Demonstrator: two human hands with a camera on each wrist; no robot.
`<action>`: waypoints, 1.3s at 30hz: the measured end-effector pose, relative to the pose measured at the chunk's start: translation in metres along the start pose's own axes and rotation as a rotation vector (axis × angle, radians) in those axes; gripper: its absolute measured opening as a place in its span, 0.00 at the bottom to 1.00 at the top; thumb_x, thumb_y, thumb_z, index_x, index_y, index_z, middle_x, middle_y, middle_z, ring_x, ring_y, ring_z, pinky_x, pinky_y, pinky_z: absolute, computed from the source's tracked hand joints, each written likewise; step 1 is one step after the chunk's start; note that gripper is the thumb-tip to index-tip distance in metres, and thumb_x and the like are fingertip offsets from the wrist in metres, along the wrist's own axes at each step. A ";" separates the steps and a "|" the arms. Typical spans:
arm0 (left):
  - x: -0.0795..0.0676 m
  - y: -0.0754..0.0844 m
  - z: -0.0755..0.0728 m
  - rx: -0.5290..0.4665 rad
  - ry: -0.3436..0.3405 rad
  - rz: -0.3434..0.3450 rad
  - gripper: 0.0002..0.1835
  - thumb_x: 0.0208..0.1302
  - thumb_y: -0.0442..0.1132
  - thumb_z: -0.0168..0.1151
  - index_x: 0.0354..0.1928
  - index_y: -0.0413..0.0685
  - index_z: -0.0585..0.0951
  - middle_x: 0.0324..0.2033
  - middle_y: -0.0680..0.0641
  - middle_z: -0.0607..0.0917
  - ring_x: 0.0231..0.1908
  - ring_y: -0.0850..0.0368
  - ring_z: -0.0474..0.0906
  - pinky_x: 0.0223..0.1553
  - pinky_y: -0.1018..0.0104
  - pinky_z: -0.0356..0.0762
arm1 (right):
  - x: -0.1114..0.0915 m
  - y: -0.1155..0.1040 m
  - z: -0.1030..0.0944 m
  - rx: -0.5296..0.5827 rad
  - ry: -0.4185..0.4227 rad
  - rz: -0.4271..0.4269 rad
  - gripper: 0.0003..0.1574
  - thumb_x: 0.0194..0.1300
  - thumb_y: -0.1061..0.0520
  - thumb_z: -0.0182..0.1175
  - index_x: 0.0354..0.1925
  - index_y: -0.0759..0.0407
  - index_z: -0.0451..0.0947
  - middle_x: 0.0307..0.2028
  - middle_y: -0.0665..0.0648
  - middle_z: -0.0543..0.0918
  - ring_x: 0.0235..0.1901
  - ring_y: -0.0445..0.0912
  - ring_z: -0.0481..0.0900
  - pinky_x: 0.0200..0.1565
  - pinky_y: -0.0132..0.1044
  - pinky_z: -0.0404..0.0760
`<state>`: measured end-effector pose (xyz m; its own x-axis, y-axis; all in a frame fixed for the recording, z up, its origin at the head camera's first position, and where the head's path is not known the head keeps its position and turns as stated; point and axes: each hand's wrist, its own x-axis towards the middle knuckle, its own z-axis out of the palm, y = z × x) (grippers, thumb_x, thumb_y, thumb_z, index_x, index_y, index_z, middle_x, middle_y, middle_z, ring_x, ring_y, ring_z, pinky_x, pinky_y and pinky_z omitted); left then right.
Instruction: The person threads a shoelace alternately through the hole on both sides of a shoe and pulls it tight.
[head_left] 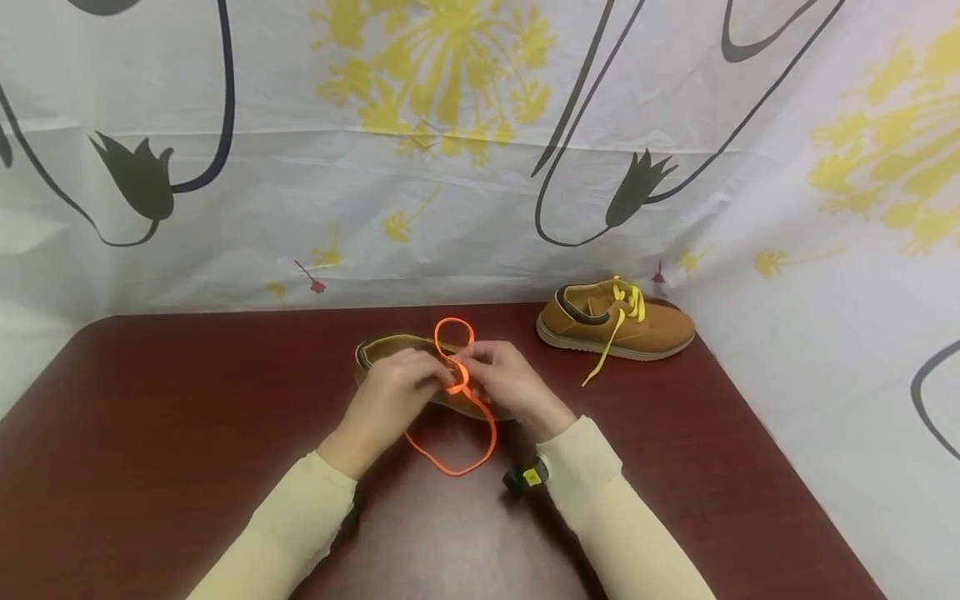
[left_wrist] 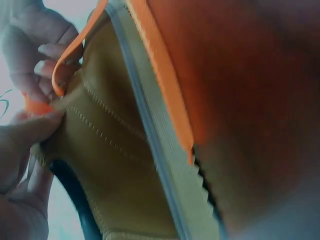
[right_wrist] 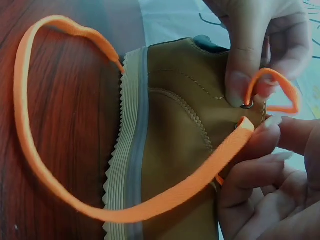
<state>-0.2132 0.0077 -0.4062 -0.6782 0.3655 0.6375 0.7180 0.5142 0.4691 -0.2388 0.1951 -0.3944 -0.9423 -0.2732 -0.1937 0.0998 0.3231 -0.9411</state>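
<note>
Both hands meet over an orange-laced shoe (right_wrist: 180, 140) in brown leather, positioned on a dark red tabletop (head_left: 187, 433) with its heel toward the person's left. The left hand (head_left: 393, 383) comes in over the heel half, wrist bent inward and back of the hand up, its thumb pressed to the leather beside an eyelet and its fingers bent behind the edge, pinching the shoe there. The right hand (head_left: 513, 387) reaches in from the toe side, fingers curled closely at the next eyelet and touching the orange lace (right_wrist: 200, 182); whether the fingertips grip the lace or the shoe's edge cannot be told. Both forearms, in pale sleeves (head_left: 281, 521), angle inward from the shoe's near side, with a dark device bearing a lime patch (head_left: 535, 476) below the right cuff. One loop of lace rises above the shoe's far side, while a longer one sweeps out on the near side and curves back toward the sole. Beyond the shoe and to its right stands a matching yellow-laced shoe (head_left: 656, 329), one lace end trailing. A white floral backdrop (head_left: 300, 167) hangs behind the shoe.
</note>
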 end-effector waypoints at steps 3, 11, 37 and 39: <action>0.001 0.003 -0.001 -0.043 0.024 -0.097 0.18 0.50 0.25 0.76 0.43 0.49 0.89 0.38 0.50 0.85 0.40 0.57 0.85 0.43 0.67 0.86 | -0.001 -0.002 0.001 -0.003 0.005 -0.020 0.12 0.75 0.57 0.57 0.43 0.64 0.83 0.18 0.49 0.73 0.15 0.41 0.65 0.20 0.30 0.65; 0.003 0.004 -0.008 -0.069 0.016 -0.236 0.12 0.51 0.31 0.78 0.38 0.50 0.92 0.33 0.53 0.91 0.38 0.60 0.87 0.41 0.64 0.86 | -0.003 -0.007 0.005 -0.006 0.027 -0.059 0.10 0.74 0.60 0.56 0.40 0.64 0.82 0.17 0.51 0.72 0.15 0.41 0.65 0.19 0.30 0.66; 0.000 0.001 -0.007 -0.026 -0.023 -0.318 0.08 0.52 0.36 0.79 0.35 0.53 0.91 0.31 0.56 0.90 0.34 0.63 0.83 0.36 0.68 0.82 | 0.008 -0.005 -0.003 -0.063 -0.039 0.001 0.11 0.70 0.57 0.64 0.44 0.61 0.89 0.12 0.49 0.70 0.13 0.42 0.64 0.19 0.31 0.67; 0.001 0.002 -0.006 -0.013 -0.018 -0.355 0.08 0.51 0.37 0.80 0.33 0.53 0.90 0.29 0.56 0.89 0.32 0.63 0.81 0.34 0.69 0.80 | 0.011 -0.008 -0.007 -0.128 -0.076 -0.031 0.10 0.69 0.56 0.64 0.42 0.59 0.89 0.13 0.49 0.70 0.14 0.42 0.64 0.19 0.31 0.66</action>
<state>-0.2114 0.0039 -0.4013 -0.8886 0.1794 0.4221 0.4386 0.6015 0.6677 -0.2523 0.1953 -0.3871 -0.9170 -0.3507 -0.1901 0.0249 0.4253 -0.9047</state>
